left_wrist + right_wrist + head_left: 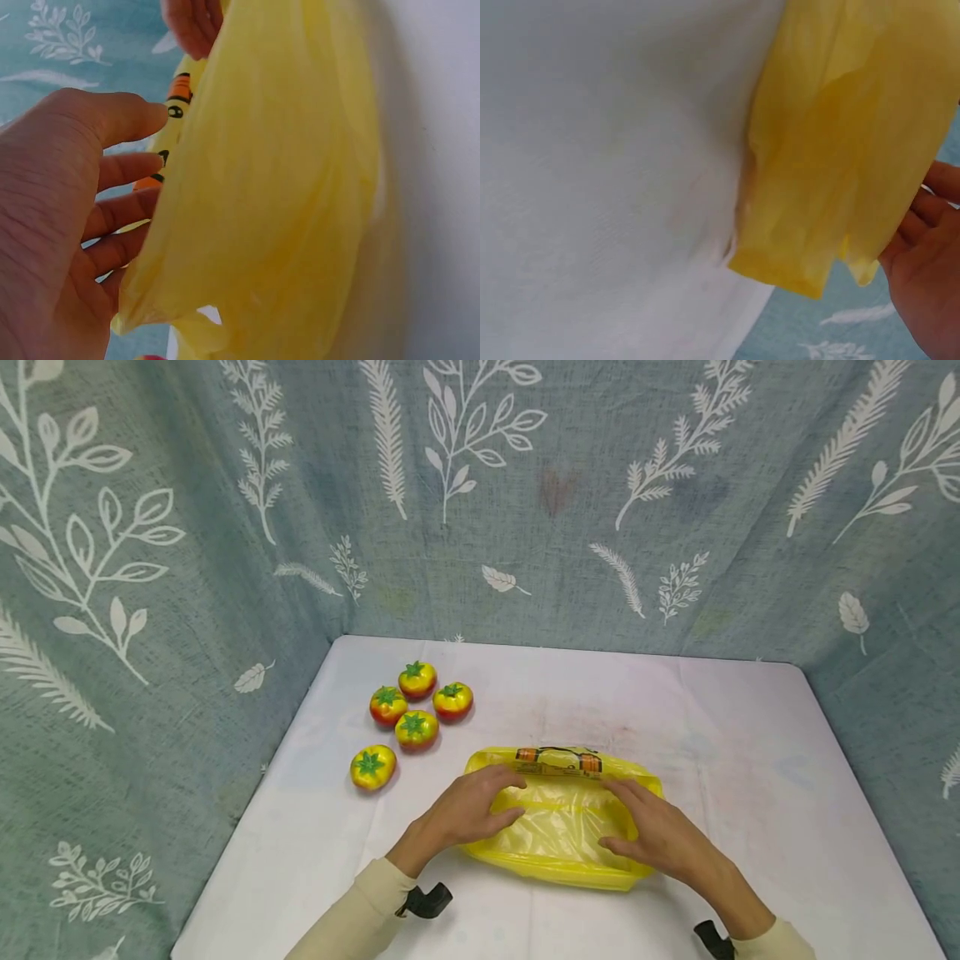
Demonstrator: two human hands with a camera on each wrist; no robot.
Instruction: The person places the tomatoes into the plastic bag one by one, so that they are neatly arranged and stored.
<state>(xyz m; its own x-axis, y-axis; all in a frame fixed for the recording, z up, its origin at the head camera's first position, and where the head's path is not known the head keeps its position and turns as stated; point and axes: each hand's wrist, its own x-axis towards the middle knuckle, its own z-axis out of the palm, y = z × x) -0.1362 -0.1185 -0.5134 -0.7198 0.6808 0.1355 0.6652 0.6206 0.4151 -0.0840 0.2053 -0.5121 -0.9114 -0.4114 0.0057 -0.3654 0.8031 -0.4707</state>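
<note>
One yellow bag (558,837) between left hand (467,810) and right hand (663,833), both wide, fingers apart; five fruits (417,732) beyond the left.

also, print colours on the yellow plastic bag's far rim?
Mainly orange and black print on the yellow plastic bag; best in the head view.

A curtained-off workspace, with leaf-print drapes (555,602) around a white table (765,777).

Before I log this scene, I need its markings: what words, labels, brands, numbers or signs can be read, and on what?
No readable text or numbers.
Yellow bag: black-and-orange print; any lettering in it is too small and blurred to read.
</note>
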